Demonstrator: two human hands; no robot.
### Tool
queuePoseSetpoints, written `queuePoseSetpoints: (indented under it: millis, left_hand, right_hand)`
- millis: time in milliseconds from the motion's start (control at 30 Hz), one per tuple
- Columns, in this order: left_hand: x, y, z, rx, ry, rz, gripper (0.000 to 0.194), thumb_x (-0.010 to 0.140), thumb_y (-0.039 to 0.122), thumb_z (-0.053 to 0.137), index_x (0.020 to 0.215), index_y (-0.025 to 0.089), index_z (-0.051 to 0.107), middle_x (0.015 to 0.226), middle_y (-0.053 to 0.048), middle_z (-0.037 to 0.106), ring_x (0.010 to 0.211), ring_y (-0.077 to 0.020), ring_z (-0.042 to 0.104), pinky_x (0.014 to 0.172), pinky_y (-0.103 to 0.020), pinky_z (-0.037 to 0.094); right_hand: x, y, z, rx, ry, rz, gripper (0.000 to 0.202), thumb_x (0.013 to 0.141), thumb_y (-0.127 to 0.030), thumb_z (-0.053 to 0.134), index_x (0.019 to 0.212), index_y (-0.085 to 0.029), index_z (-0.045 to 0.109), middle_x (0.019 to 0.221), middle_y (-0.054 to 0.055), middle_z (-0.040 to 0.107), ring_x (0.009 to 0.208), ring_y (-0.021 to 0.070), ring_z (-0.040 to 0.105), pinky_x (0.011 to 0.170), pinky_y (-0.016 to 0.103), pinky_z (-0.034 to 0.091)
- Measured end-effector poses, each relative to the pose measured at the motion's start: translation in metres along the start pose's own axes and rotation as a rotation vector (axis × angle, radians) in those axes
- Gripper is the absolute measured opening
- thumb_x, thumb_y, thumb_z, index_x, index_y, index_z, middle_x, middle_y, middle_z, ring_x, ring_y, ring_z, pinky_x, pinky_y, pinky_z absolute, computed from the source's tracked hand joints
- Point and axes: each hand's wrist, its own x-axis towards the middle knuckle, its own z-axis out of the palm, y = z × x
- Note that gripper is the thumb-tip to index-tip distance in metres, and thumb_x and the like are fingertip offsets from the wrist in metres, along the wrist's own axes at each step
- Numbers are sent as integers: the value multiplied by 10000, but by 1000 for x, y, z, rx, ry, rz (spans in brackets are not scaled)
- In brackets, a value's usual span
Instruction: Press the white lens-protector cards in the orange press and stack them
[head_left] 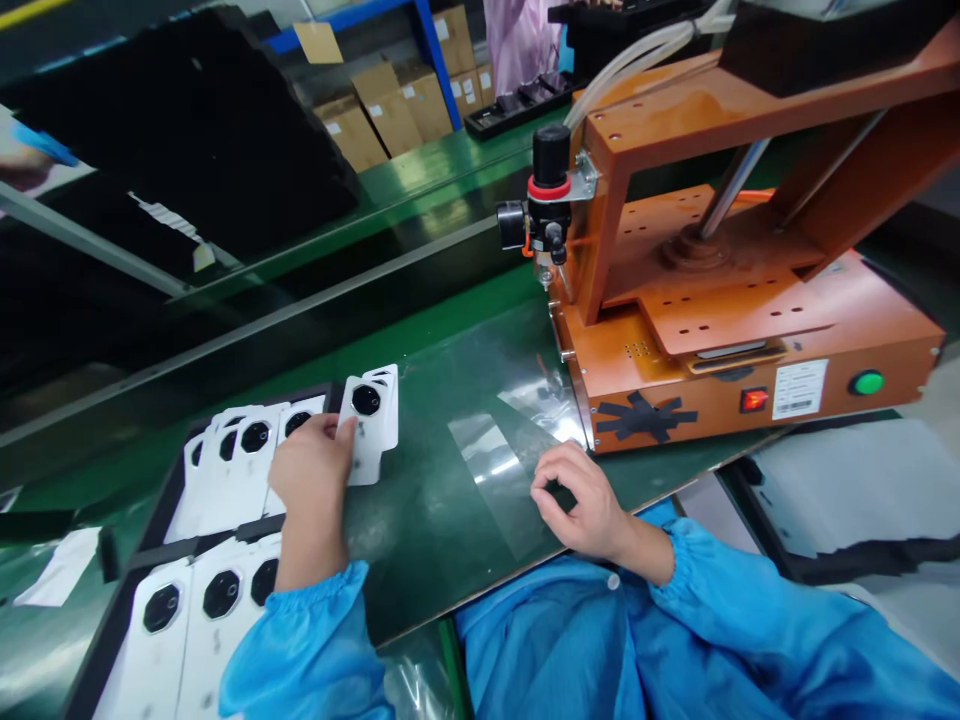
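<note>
White card (369, 425) with a black eight-sided hole, at the right end of a fanned row of like cards (244, 465). It sticks out past the right edge of the black tray (161, 505) and over the green table (427, 520). A second card sits close behind it, edges nearly matching.

Left hand (313, 470): fingers closed on the left edge of the end card, thumb side against its face. Hand lies over the row, wrist in a blue sleeve (307, 650).

Right hand (581, 500): rests on the table near the front edge, fingers curled loosely inward, tips not pressed together, holding nothing that shows. A clear film sheet (495, 470) lies flat just left of it, glare on its surface.

Open room: bare green table between the two hands, and from the film up to the dark belt (300, 300) running across the far side.

Right, far: orange press machine (720, 300), its front left corner just beyond the right hand, with black tape, a red switch (754, 399) and a green button (868, 382) on its front face.

Near left: a second row of cards (195, 610) in the tray, running down to the picture's lower edge.
</note>
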Motion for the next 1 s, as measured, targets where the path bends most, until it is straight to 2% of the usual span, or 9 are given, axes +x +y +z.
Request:
queuePoseSetpoints:
  millis: [167, 233, 300, 400, 500, 667, 733, 867, 1000]
  left_hand:
    - [-80, 12, 5, -605, -57, 3, 768, 863, 520, 601, 1546, 244, 383, 846, -4, 692, 717, -173, 649, 637, -263, 520]
    - [-121, 24, 22, -825, -164, 11, 667, 851, 479, 631, 1460, 237, 511, 828, -5, 690, 624, -129, 591, 545, -210, 461]
    - [-155, 35, 39, -860, -253, 3, 452, 884, 467, 597, 1239, 200, 681, 830, -23, 692, 579, -109, 545, 498, -201, 421]
    - [-186, 48, 57, -838, -358, 33, 425, 935, 489, 541, 1170, 186, 724, 813, -30, 679, 565, -111, 533, 488, -215, 417]
    - [-194, 50, 59, -700, -348, 187, 501, 958, 504, 535, 1352, 208, 627, 893, -34, 675, 569, -112, 534, 518, -237, 446]
    - [-201, 44, 59, -295, 98, 472, 523, 922, 533, 618, 1267, 141, 655, 1102, -153, 639, 900, -248, 636, 739, -359, 506]
    - [-206, 47, 65, -223, 178, 600, 575, 884, 570, 658, 1268, 142, 651, 1186, -187, 659, 1067, -338, 613, 873, -460, 472]
    - [-214, 54, 74, -164, 120, 715, 561, 895, 502, 667, 1371, 219, 578, 1437, -142, 612, 1274, -376, 542, 974, -524, 365]
    - [-212, 51, 74, -222, 46, 734, 513, 917, 403, 642, 1375, 187, 563, 1539, -175, 509, 1323, -355, 534, 997, -510, 362]
  right_hand:
    - [7, -5, -2, 202, 11, 225, 79, 916, -237, 628, 843, -207, 623, 872, 38, 621, 762, 152, 559, 651, 289, 466]
    - [15, -9, -1, 298, 11, 325, 156, 925, -310, 644, 813, -204, 630, 863, 38, 626, 729, 140, 552, 627, 276, 460]
    - [25, -9, 3, 335, 8, 384, 203, 921, -356, 658, 794, -198, 639, 871, 40, 636, 741, 140, 562, 644, 275, 469]
    - [41, 0, 11, 298, -1, 450, 213, 921, -374, 652, 812, -191, 657, 876, 32, 633, 740, 132, 560, 656, 269, 465]
    - [53, 13, 19, 217, -11, 488, 176, 920, -338, 643, 835, -186, 665, 889, 21, 623, 748, 124, 561, 683, 263, 464]
    - [62, 25, 26, 109, 4, 431, 135, 907, -258, 644, 791, -189, 643, 932, 27, 633, 890, 154, 604, 825, 302, 481]
    - [64, 25, 27, 80, -8, 410, 137, 911, -245, 646, 785, -191, 646, 959, 31, 639, 968, 169, 613, 918, 333, 472]
    - [70, 25, 27, 4, -104, 396, 124, 916, -229, 654, 797, -198, 671, 1019, 36, 636, 1035, 179, 610, 995, 363, 453]
    - [73, 26, 25, -75, -148, 350, 102, 920, -215, 651, 823, -199, 680, 1042, 43, 627, 1071, 187, 600, 1020, 370, 445]
